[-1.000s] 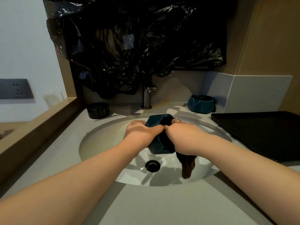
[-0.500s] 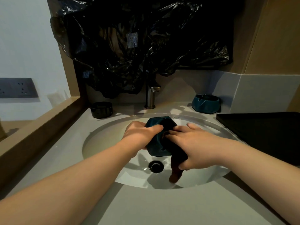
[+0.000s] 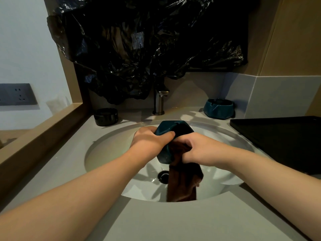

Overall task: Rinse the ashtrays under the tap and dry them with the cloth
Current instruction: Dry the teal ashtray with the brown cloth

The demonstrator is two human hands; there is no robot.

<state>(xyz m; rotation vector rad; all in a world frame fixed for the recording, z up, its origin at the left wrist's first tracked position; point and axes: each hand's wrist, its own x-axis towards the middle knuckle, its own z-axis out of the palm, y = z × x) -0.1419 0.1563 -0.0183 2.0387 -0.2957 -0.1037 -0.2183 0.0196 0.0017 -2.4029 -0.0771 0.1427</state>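
Observation:
Over the white basin [image 3: 111, 153] my left hand [image 3: 149, 141] grips a dark teal ashtray [image 3: 166, 129], tilted on its side. My right hand [image 3: 198, 148] is closed on a dark brown cloth [image 3: 182, 185] and presses it against the ashtray; the cloth's tail hangs down over the drain [image 3: 162, 176]. A second teal ashtray [image 3: 218, 108] stands upright on the counter at the back right. A black round ashtray [image 3: 105, 117] sits at the back left. The metal tap [image 3: 159, 101] stands behind the basin, with no water running.
A black tray [image 3: 281, 141] lies on the counter to the right of the basin. Crumpled black plastic sheeting [image 3: 147, 46] hangs over the wall above the tap. A wooden ledge [image 3: 40, 129] runs along the left, with a wall socket [image 3: 15, 94] beyond it.
My right hand has closed again on the cloth against the ashtray, and the cloth's hanging tail has dropped longer and wider. The view shifted slightly.

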